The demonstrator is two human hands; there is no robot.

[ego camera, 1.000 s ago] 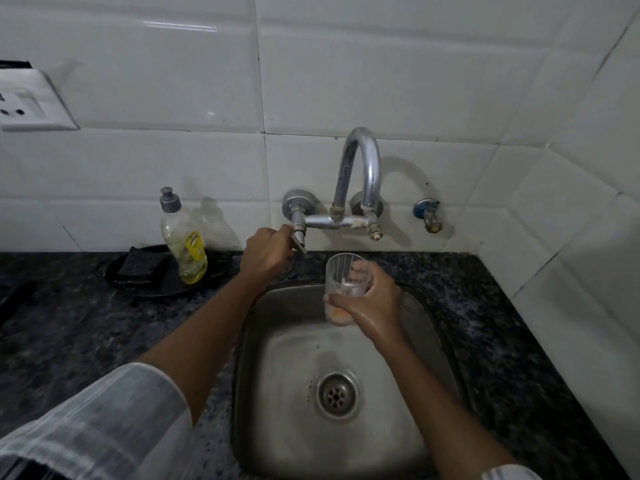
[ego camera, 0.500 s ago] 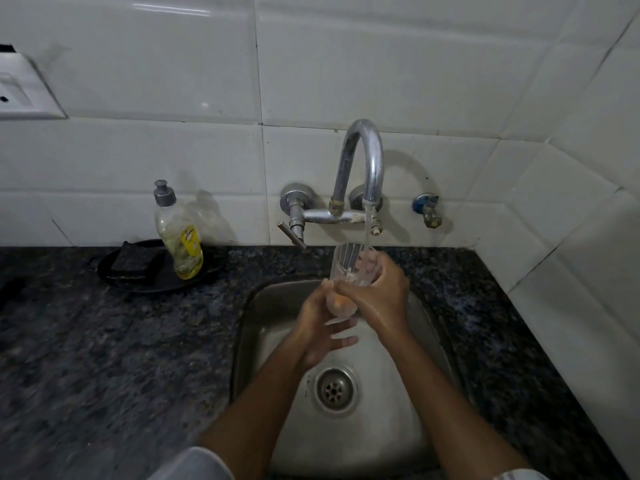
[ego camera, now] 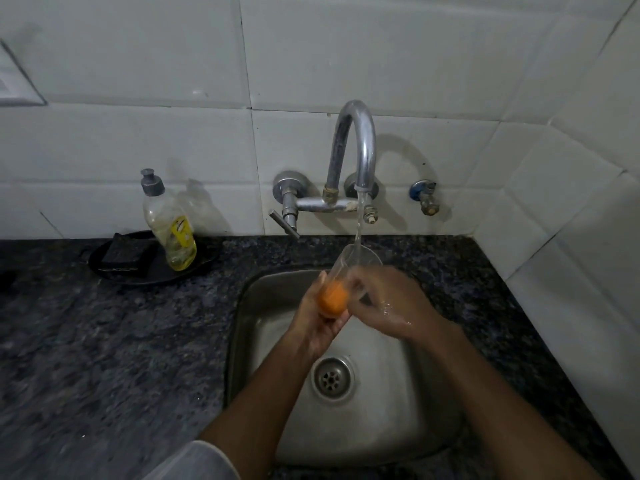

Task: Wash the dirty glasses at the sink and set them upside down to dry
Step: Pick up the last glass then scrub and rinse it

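glass (ego camera: pixel 349 268): I'm seeing it over the sink (ego camera: pixel 429 403), under the faucet (ego camera: pixel 356 150) spout; long axis tilting, mouth pointing up and away toward the wall, orange-tinted base pointing down toward me
water (ego camera: pixel 358 223): running from the spout into the mouth
left hand (ego camera: pixel 320 323): cupping the base from below, fingers wrapping it
right hand (ego camera: pixel 388 303): gripping the side wall, wet
room: glass sitting inside the sink rim line; basin below it open down to the drain (ego camera: pixel 332 377)
soap bottle (ego camera: pixel 169 223): standing well left of the sink
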